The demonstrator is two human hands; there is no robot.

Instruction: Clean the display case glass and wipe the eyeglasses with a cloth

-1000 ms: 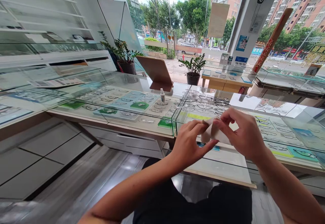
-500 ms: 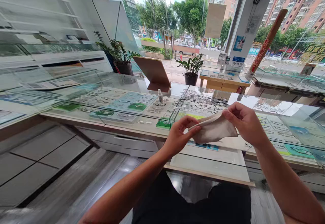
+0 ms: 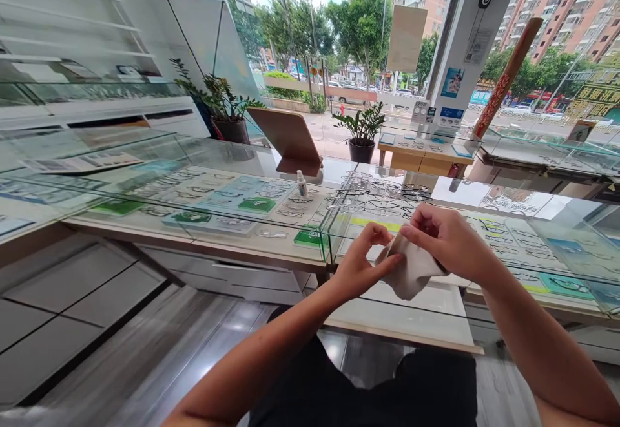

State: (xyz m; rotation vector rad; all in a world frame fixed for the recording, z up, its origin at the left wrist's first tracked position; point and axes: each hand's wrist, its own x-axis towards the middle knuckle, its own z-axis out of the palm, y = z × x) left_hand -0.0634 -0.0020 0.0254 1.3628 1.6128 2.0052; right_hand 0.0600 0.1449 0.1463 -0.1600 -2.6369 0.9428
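A pale beige cloth (image 3: 411, 270) hangs bunched between my two hands, above a pulled-out white drawer (image 3: 416, 314). My left hand (image 3: 371, 259) is closed on its left side, with the thumb pressed over the fabric. Higher up, my right hand (image 3: 443, 239) pinches the cloth's upper edge between thumb and fingers. The two hands are close together, and the cloth's lower part droops beneath them. Behind them, several pairs of eyeglasses (image 3: 387, 196) lie in and on the glass display case. A small white spray bottle (image 3: 301, 183) stands on the glass to the left.
The glass counter (image 3: 217, 217) runs across in front of me with eyeglasses and green cards inside. A brown tilted stand (image 3: 285, 136) and a potted plant (image 3: 361, 131) are at its back. White cabinets (image 3: 62, 291) stand at the lower left.
My hands have drawn together, the right moving left and slightly down. The cloth, stretched flat between them before, is now folded and bunched. The view has shifted slightly.
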